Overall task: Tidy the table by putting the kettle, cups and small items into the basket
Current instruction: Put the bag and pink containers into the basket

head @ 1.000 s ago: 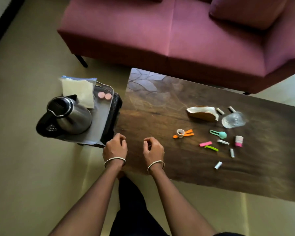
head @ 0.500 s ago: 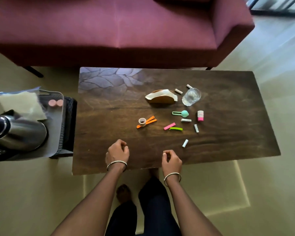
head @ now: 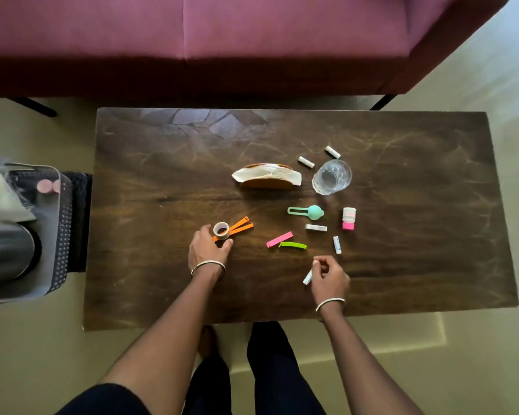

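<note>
Half a sec ago both hands sat curled & empty at the near edge of the worktop (head: 150, 205); now they've reached in among the clutter. The left hand (head: 209, 250) has fingers & thumb curved round the tape roll (head: 221, 230), which sits over the near ends of the orange clips (head: 241, 225). It looks gripped, tho I can't tell if it's lifted yet. The right hand (head: 330, 278) is curled in a pinch on a small white tube (head: 307, 277), the one that lay closest to it, which seems drawn back a little. So picking up the small stuff has begun, two things at once. The kettle (head: 6, 253) already sits in the basket (head: 63, 229), well out to the left of the left hand, w/ pink discs (head: 48, 186) in there too. The glass (head: 331, 176) & napkin holder (head: 267, 176) are still out, well beyond the right hand. The teal scoop (head: 307, 211), pink clip (head: 279, 239) & green clip (head: 292, 244) lie btwn the hands & a bit further on. The pink-capped bottle (head: 348, 218) plus four more white tubes lie beyond the right hand. Most of the job's left, I'd say, & every handful has to go leftward to the basket.
</note>
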`<action>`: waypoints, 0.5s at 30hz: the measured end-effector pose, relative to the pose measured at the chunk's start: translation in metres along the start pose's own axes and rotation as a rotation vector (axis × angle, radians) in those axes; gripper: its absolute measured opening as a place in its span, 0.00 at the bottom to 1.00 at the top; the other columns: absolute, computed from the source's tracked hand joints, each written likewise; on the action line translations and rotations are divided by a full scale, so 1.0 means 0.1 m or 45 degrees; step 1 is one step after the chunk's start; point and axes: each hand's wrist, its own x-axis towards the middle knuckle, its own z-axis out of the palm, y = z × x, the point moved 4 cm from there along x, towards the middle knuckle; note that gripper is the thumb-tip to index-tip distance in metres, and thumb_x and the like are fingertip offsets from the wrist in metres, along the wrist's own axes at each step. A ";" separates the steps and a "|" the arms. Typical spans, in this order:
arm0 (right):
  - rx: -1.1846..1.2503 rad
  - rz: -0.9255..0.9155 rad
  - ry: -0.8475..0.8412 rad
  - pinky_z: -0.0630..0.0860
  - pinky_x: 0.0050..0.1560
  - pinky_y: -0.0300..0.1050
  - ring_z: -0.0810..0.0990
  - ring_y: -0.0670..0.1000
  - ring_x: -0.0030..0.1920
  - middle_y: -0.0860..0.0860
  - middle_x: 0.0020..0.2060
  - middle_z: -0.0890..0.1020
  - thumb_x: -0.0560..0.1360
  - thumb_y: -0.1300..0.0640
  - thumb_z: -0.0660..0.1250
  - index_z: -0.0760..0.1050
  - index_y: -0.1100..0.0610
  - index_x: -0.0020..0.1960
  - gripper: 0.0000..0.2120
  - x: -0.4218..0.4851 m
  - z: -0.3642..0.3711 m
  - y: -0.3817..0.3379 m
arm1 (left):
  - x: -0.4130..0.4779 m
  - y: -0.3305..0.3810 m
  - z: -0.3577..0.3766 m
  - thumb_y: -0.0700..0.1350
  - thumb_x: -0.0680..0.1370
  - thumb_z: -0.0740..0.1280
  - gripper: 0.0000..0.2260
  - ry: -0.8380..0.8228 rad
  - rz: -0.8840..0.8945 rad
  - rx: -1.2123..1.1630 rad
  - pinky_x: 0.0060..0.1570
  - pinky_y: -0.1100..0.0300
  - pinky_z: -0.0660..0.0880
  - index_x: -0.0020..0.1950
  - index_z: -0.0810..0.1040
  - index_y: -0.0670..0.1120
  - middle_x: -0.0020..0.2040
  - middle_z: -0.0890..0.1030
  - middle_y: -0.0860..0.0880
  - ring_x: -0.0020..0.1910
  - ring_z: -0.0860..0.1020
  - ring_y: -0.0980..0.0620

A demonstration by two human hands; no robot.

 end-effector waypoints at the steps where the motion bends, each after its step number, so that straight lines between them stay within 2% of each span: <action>1: -0.008 -0.007 -0.001 0.80 0.45 0.49 0.84 0.56 0.39 0.51 0.36 0.83 0.76 0.59 0.68 0.82 0.54 0.46 0.04 0.13 -0.06 0.00 | 0.05 0.05 0.03 0.54 0.72 0.74 0.29 0.002 -0.033 0.012 0.60 0.51 0.71 0.69 0.70 0.44 0.65 0.75 0.44 0.64 0.74 0.42; 4: -0.069 -0.022 0.002 0.79 0.46 0.48 0.84 0.57 0.40 0.54 0.39 0.85 0.77 0.59 0.68 0.82 0.56 0.48 0.04 0.54 -0.20 0.01 | 0.22 0.19 0.13 0.55 0.72 0.74 0.30 -0.003 -0.143 0.142 0.61 0.49 0.72 0.69 0.70 0.43 0.66 0.74 0.42 0.64 0.74 0.41; 9: -0.113 -0.021 0.113 0.74 0.49 0.46 0.81 0.59 0.48 0.56 0.46 0.84 0.76 0.63 0.67 0.82 0.58 0.50 0.06 1.02 -0.37 0.00 | 0.34 0.28 0.22 0.50 0.74 0.72 0.22 0.051 -0.232 0.256 0.60 0.47 0.73 0.65 0.76 0.42 0.62 0.76 0.40 0.63 0.74 0.40; 12: -0.090 0.060 0.157 0.76 0.53 0.52 0.80 0.58 0.52 0.57 0.51 0.81 0.75 0.62 0.67 0.79 0.59 0.55 0.09 1.24 -0.40 -0.01 | 0.33 0.33 0.22 0.47 0.76 0.69 0.17 0.125 -0.177 0.248 0.59 0.46 0.73 0.63 0.78 0.43 0.60 0.78 0.40 0.61 0.75 0.39; 15: -0.079 0.147 0.052 0.75 0.60 0.57 0.78 0.59 0.57 0.59 0.57 0.79 0.75 0.56 0.71 0.75 0.60 0.62 0.18 1.43 -0.33 -0.03 | 0.26 0.37 0.26 0.44 0.77 0.66 0.13 0.152 -0.059 0.353 0.56 0.46 0.73 0.61 0.79 0.44 0.58 0.79 0.40 0.58 0.76 0.39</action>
